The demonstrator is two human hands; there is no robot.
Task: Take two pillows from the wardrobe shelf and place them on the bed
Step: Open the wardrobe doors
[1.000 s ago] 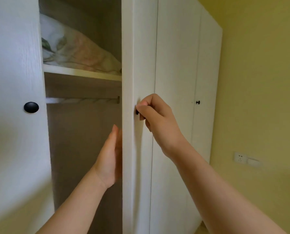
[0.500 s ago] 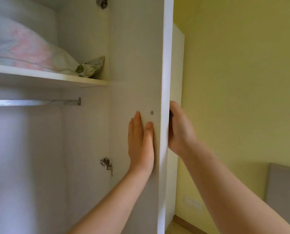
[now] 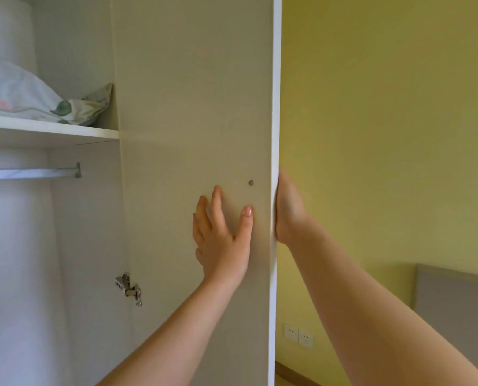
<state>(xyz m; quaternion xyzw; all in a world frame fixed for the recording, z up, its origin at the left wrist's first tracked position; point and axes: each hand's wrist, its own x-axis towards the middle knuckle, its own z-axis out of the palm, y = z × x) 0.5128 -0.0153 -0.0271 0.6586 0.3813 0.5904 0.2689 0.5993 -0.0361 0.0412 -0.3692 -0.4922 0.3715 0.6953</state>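
The white wardrobe door [image 3: 193, 107] stands swung wide open, its inner face toward me. My left hand [image 3: 222, 238] lies flat against that inner face with fingers spread. My right hand [image 3: 288, 213] sits behind the door's outer edge; its fingers are hidden, so its hold on the knob is unseen. A floral pillow [image 3: 23, 93] in white, pink and green rests on the wardrobe shelf [image 3: 51, 129] at upper left. Only one pillow shows clearly.
A metal hanging rail [image 3: 31, 172] runs below the shelf. A door hinge [image 3: 129, 288] sits on the wardrobe side panel. The yellow wall carries wall sockets [image 3: 297, 335] low down. A grey headboard [image 3: 455, 307] appears at lower right.
The door has swung from nearly closed to fully open. My left hand moved from the door's edge to its inner face, fingers now spread. My right hand stayed at the outer side.
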